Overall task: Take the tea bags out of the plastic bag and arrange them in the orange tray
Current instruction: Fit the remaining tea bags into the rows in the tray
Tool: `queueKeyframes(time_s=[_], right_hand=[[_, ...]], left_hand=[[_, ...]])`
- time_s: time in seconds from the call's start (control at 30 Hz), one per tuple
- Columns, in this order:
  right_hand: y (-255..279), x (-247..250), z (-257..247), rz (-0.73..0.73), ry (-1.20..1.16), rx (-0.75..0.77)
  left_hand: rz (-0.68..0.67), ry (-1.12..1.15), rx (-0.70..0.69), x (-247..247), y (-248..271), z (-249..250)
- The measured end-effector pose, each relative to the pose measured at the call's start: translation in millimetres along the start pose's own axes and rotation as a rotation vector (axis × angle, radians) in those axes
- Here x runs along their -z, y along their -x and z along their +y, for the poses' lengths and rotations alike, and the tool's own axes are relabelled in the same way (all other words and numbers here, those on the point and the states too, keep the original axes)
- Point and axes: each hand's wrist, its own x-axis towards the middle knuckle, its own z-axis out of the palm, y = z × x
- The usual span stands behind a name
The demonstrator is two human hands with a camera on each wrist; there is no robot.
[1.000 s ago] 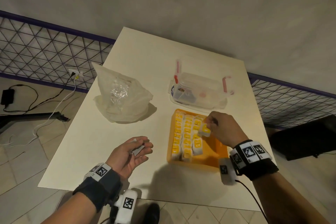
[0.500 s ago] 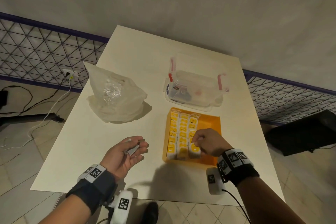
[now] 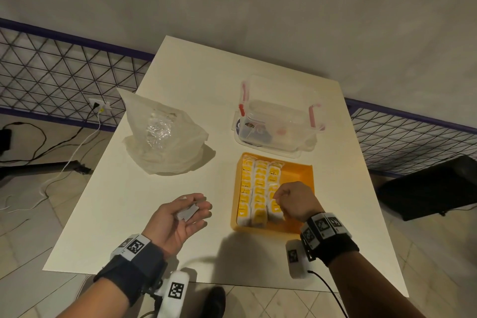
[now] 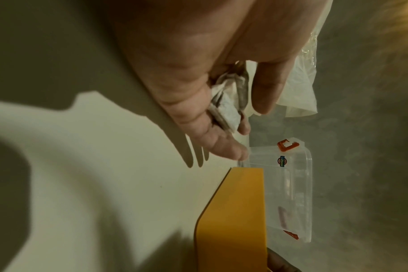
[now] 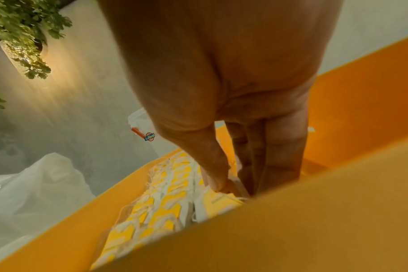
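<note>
step in hand: placing. i read the right hand (image 3: 294, 201) as down inside the orange tray (image 3: 302, 170), thumb and fingers pinched on a tea bag (image 5: 218, 200) at the near end of the 3rd row. wrist view shows fingertips right at the tray's near wall, so the bag looks nearly seated.

left hand (image 3: 180, 217) waits palm-up over the worktop (image 3: 180, 80), just left of the tray, fingers loosely curled round a small stack of tea bags (image 4: 224, 104) – looks like two or three, can't count for sure.

tray contents: 3 rows of tea bags (image 3: 258, 188) packed on edge, w/ yellow tags up, filling left and middle; right strip of tray floor bare.

next move, my guess: let go of this bag, cross to left palm, pick one off the stack, start or extend a row in the bare strip. needs a light pinch; bags are thin and the strings could snag neighbours.

plastic bag (image 3: 165, 142) sits far-left on worktop, well apart from tray; crinkly, translucent, slumped. can't tell if any bags remain in it.

materials: tray rigid, matte, smooth plastic, straight walls. bags soft white paper, flat, squarish, loose threads. clear lidded box (image 3: 278, 129) w/ red clips behind tray, touching or nearly.
</note>
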Motion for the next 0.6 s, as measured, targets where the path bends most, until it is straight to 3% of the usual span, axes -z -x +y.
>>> queueKeyframes(time_s=[0.27, 0.37, 0.5, 0.6], right_hand=[[3.5, 0.6, -3.7, 0.017, -0.063, -0.013], [4.2, 4.2, -7.6, 0.098, -0.019, -0.012], [19.7, 2.2, -44.8, 0.192, 0.020, 0.263], [36.2, -15.5, -81.1, 0.041, 0.012, 0.464]], left_hand=[[-0.046, 0.051, 0.083, -1.1, 1.7, 0.0], [-0.061, 0.073, 0.104, -6.9, 2.8, 1.3], [-0.067, 0.096, 0.118, -17.4, 4.3, 2.2], [-0.069, 0.121, 0.122, -25.0, 5.2, 3.1]])
